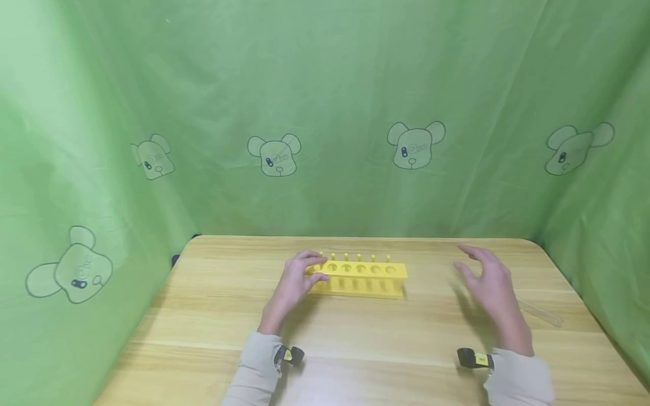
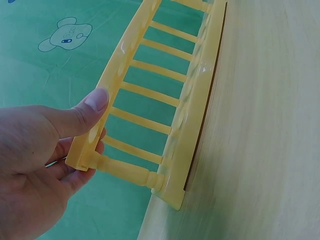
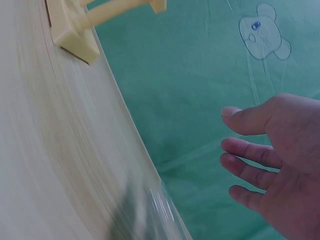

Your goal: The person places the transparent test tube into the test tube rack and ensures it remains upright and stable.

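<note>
A yellow test tube rack (image 1: 363,270), with a row of round holes and a row of upright pegs behind them, stands on the table. My left hand (image 1: 297,276) pinches its left end. In the left wrist view, the thumb (image 2: 95,102) lies on the top plate and the other fingers curl under it. To the right of the rack, my right hand (image 1: 490,282) hovers apart from it, fingers spread and nothing in them. Clear glass-like tubes (image 1: 540,313) lie on the table beside that hand, partly hidden behind the wrist; how many, I cannot tell.
The wooden table (image 1: 355,338) has rounded far corners. A green curtain (image 1: 335,192) with bear-head outlines surrounds it at the back and both sides. Each wrist wears a strap with a small black camera, the left one (image 1: 294,355) near the table surface.
</note>
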Action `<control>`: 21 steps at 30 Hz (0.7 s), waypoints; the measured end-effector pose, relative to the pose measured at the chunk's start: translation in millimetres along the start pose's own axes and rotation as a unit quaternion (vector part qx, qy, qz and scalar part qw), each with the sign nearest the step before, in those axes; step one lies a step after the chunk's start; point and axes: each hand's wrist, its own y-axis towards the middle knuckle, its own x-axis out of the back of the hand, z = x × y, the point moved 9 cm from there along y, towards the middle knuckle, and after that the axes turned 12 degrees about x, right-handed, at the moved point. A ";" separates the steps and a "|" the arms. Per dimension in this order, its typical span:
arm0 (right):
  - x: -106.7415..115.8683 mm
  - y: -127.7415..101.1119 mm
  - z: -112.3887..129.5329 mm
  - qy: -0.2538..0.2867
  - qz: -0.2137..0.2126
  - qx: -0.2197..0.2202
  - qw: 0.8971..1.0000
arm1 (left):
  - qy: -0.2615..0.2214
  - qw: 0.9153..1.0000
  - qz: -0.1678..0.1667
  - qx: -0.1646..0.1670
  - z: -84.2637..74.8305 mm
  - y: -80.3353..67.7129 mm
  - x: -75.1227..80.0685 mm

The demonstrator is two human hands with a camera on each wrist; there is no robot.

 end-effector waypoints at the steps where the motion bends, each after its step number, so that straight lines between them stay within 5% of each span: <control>1: 1.4 -1.2 -2.0 -0.001 -0.001 -0.001 1.000 | 0.000 1.000 0.000 0.000 0.1 0.1 -0.2; 21: 5.6 -15.6 -34.1 -0.006 0.026 -0.051 0.998 | -0.006 1.000 0.001 0.003 4.9 3.8 -0.8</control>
